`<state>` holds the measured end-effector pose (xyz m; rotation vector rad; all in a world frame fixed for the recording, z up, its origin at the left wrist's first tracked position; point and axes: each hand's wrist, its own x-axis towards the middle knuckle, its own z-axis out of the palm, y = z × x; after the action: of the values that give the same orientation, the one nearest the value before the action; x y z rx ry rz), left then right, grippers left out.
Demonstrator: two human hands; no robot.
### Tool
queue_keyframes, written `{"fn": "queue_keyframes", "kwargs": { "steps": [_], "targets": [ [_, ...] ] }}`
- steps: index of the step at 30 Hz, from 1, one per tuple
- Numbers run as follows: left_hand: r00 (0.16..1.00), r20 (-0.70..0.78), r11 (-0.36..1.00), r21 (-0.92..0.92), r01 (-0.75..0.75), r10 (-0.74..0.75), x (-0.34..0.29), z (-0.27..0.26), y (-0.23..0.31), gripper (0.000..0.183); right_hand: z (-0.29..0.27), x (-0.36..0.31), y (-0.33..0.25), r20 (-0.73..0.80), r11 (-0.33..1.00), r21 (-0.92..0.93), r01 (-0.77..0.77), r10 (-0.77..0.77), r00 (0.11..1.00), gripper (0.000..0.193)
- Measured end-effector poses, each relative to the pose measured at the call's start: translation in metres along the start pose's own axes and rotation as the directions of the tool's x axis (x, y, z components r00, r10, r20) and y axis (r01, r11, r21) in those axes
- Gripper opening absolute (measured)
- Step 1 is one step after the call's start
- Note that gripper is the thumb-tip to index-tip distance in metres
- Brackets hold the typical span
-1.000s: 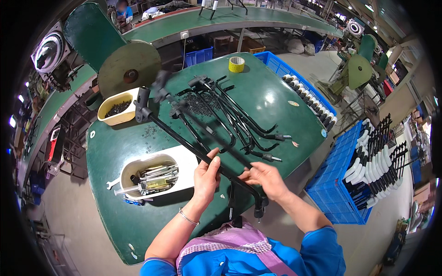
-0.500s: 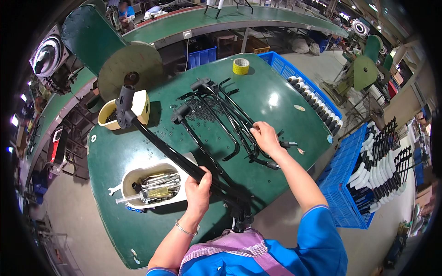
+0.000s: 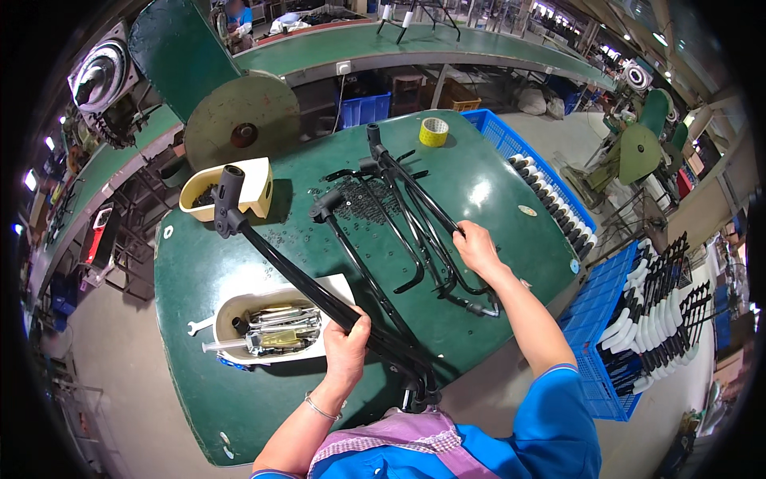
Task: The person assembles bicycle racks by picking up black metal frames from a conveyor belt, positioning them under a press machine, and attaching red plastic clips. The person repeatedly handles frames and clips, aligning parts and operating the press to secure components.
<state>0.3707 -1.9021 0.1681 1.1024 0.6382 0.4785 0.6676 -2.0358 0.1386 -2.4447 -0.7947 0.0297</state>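
My left hand [image 3: 347, 343] is wrapped round a long black metal tube [image 3: 299, 279], held slanting above the table. The tube's far end carries a black plastic joint [image 3: 230, 199]; its near end reaches the front of my apron. My right hand [image 3: 479, 249] is closed on another black tube [image 3: 427, 198] at the right of a pile of bent black tubes. A plastic joint [image 3: 373, 144] tops that tube's far end and points upward. Between my hands, one more black tube [image 3: 357, 259] with a joint lies on the green table [image 3: 511, 295].
Small black parts [image 3: 367, 199] are scattered at mid-table. A cream tub [image 3: 263, 188] holds more; another cream container [image 3: 339, 287] holds wrenches and a syringe. Yellow tape [image 3: 433, 132] stands at the back. Blue crates [image 3: 590, 351] of white-and-black tubes flank the right side.
My right hand has taken hold of a tube in the pile, and its jointed far end has tipped up. The left hand keeps its tube. The whole view has shifted slightly.
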Motion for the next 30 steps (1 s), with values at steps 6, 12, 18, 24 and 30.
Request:
{"fn": "queue_keyframes", "kwargs": {
  "steps": [6, 12, 18, 24, 30],
  "targets": [
    [1.000, 0.016, 1.000, -0.001, -0.020, 0.020, -0.002, 0.006, -0.004, 0.013, -0.051, -0.043, -0.012, 0.116, 0.940, 0.341, 0.013, -0.056, 0.992, 0.031],
    [0.998, 0.024, 0.998, -0.033, 0.052, -0.051, -0.009, 0.014, -0.003, 0.012, -0.069, -0.088, -0.036, 0.364, 0.740, 0.614, -0.275, 0.044, 0.930, 0.028],
    [0.998, 0.039, 0.998, -0.029, 0.057, -0.056, -0.014, 0.011, -0.007, 0.009, -0.059, -0.117, -0.046, 0.491, 0.591, 0.709, -0.385, -0.021, 0.871, 0.022],
    [0.999, -0.030, 0.999, 0.009, 0.041, -0.041, -0.013, 0.013, -0.012, 0.022, -0.042, -0.148, -0.069, 0.507, 0.587, 0.705, -0.397, -0.026, 0.862, 0.026],
    [0.999, -0.004, 0.983, -0.180, -0.042, 0.041, -0.012, 0.018, -0.017, 0.033, -0.014, -0.180, -0.103, 0.227, 0.807, 0.572, 0.144, -0.325, 0.918, 0.028]
  ]
}}
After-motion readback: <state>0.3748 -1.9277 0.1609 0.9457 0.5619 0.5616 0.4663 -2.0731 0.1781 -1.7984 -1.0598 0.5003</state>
